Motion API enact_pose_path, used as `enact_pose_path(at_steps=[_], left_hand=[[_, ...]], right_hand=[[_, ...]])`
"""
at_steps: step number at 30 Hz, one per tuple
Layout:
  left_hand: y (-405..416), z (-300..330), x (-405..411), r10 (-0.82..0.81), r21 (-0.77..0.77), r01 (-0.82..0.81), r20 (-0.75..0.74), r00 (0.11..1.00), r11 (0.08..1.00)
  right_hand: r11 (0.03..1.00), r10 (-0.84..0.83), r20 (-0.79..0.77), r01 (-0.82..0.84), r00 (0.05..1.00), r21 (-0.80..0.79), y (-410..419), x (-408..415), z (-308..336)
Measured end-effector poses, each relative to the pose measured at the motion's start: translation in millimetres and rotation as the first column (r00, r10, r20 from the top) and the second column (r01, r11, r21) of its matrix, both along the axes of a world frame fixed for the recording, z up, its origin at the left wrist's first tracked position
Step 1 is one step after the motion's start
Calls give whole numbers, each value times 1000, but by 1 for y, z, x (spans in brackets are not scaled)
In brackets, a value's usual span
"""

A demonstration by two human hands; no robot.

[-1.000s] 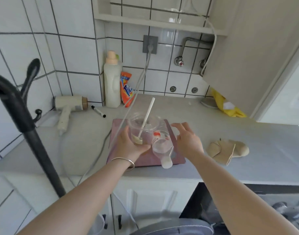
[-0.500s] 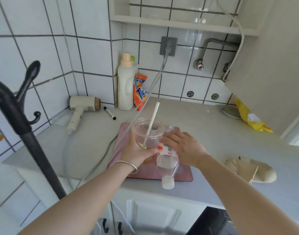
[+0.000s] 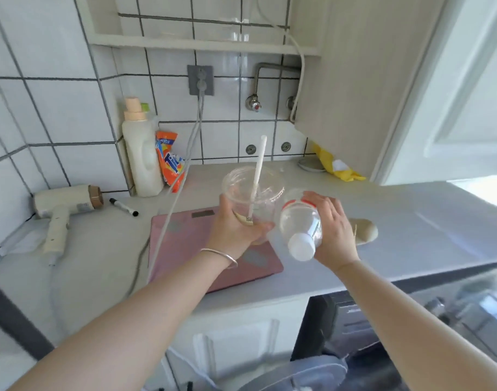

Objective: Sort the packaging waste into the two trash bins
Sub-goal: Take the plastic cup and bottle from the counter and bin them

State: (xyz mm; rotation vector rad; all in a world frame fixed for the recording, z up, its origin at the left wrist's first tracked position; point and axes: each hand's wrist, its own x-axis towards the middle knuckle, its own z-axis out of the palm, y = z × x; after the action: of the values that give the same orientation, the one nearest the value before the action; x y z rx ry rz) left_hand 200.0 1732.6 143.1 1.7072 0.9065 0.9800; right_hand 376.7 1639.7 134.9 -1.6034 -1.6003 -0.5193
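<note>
My left hand [image 3: 233,232] grips a clear plastic cup [image 3: 253,190] with a white straw [image 3: 258,170] standing in it, held above the pink scale [image 3: 185,249]. My right hand [image 3: 333,230] is wrapped around a clear plastic bottle [image 3: 299,221] with a white cap [image 3: 301,248] and a red-edged label. The bottle is lifted off the counter and tilted, cap toward me. Cup and bottle are side by side, almost touching. A grey rounded bin rim [image 3: 292,373] shows blurred at the bottom edge.
On the grey counter [image 3: 411,235] are a cream hair dryer [image 3: 64,204], a black marker [image 3: 123,206], a white detergent bottle [image 3: 141,159], an orange packet [image 3: 169,162], beige folded packaging [image 3: 364,231] behind my right hand, and a yellow wrapper [image 3: 337,166]. A grey cable [image 3: 179,187] crosses the scale.
My right hand closed on the bottle and raised it off the pink scale. My left hand lifted the cup as well. The view moved closer to the counter.
</note>
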Motion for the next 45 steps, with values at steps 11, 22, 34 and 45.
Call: enact_pose_path(at_steps=[11, 22, 34, 45], left_hand=[[-157, -54, 83, -554, 4, 557, -92, 827, 831], [-415, -120, 134, -875, -74, 894, -254, 411, 442], [-681, -225, 108, -946, -263, 962, -324, -13, 77], [-824, -306, 181, -836, -324, 937, -474, -277, -127]], right_hand=[[748, -463, -832, 638, 306, -182, -222, -25, -69], [310, -570, -815, 889, -110, -337, -493, -94, -127], [13, -427, -706, 777, -565, -630, -712, -206, -212], [-156, -31, -700, 695, -714, -702, -810, -150, -297]])
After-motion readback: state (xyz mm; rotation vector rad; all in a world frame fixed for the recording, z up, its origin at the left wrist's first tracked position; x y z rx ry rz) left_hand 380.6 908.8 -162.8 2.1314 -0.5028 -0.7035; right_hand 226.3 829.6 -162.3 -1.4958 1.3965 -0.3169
